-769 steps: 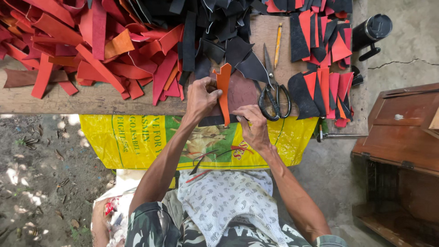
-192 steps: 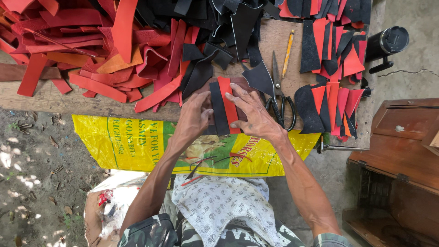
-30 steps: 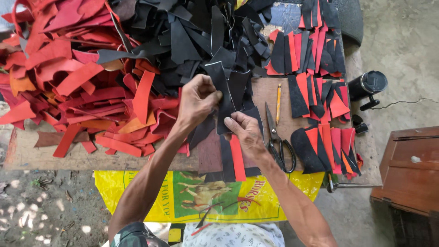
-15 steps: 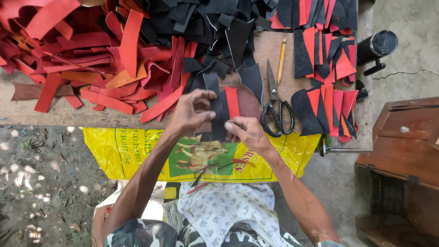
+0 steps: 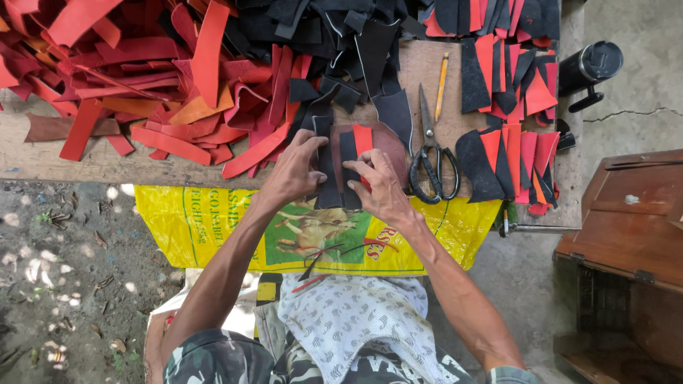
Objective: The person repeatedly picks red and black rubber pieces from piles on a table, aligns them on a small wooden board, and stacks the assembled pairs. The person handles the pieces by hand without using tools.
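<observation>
I'm lining up strips: my left hand (image 5: pixel 295 171) pinches the black strip (image 5: pixel 328 171), my right hand (image 5: pixel 380 188) presses the red strip (image 5: pixel 363 140) flat on the tabletop (image 5: pixel 142 167); next needs edges squared.

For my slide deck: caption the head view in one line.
Both hands, left hand and right hand, press black and red strips on a wooden bench beside scissors.

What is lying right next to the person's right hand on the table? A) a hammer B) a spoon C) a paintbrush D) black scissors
D: black-handled scissors lie on the wooden table just beside the right hand, with a yellow pencil above them.
</observation>
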